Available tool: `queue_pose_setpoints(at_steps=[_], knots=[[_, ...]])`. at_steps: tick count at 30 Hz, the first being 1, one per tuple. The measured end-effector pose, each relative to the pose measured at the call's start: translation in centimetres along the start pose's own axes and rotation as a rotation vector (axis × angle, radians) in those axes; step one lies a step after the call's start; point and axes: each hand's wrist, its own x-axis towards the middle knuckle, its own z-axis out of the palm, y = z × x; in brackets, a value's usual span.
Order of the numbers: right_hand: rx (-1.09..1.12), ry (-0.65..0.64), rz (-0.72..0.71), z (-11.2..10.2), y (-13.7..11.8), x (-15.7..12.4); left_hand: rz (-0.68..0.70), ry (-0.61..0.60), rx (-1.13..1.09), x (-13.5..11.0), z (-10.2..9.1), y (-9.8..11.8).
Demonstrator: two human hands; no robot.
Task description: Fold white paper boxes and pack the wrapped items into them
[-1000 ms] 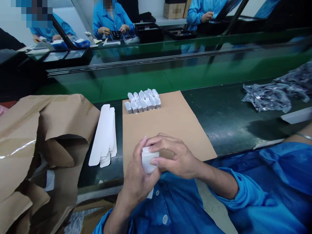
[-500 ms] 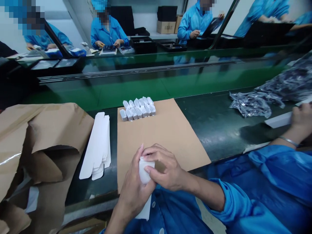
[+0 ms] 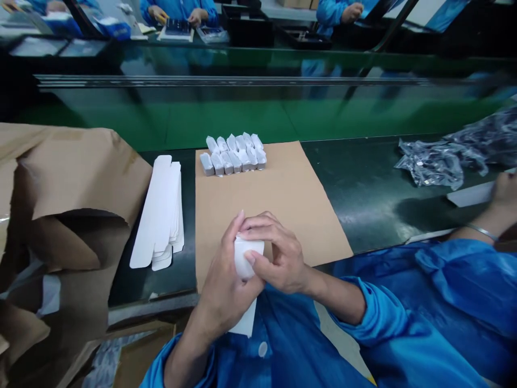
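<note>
Head: flat cartons beside cardboard

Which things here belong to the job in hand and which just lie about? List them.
Likely the job: white box, held by left hand and right hand; flat white cartons; small white packets; cardboard sheet.

Probably just lying about: plastic bags; open brown box.

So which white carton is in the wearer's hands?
The carton between the left hand and right hand. It's held up off the table; the stacked cartons lie flat, left of the brown sheet.
</note>
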Motion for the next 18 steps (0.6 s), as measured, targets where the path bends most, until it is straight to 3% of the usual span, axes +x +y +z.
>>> queue_pose_setpoints(at_steps=[6,9,11,14,16,18], knots=[[0.048,-0.023,0.003,0.2,-0.7,0.5,0.068,0.052,-0.001,-0.1,-0.5,0.2],[0.127,-0.089,0.029,-0.3,-0.2,0.4,0.029,0.074,-0.036,-0.1,-0.4,-0.1],[0.242,-0.117,0.165,-0.9,0.0,-0.1,-0.069,0.13,-0.092,0.1,-0.2,-0.4],[0.321,-0.16,0.486,-1.5,0.1,-1.4,-0.221,0.298,-0.285,1.0,0.1,-0.9],[0.285,-0.326,0.657,-1.9,0.1,-2.2,-0.231,0.414,-0.377,1.5,0.0,-1.4],[0.22,-0.503,0.735,-2.5,0.4,-2.3,-0.158,0.506,-0.298,1.7,-0.5,-2.0]])
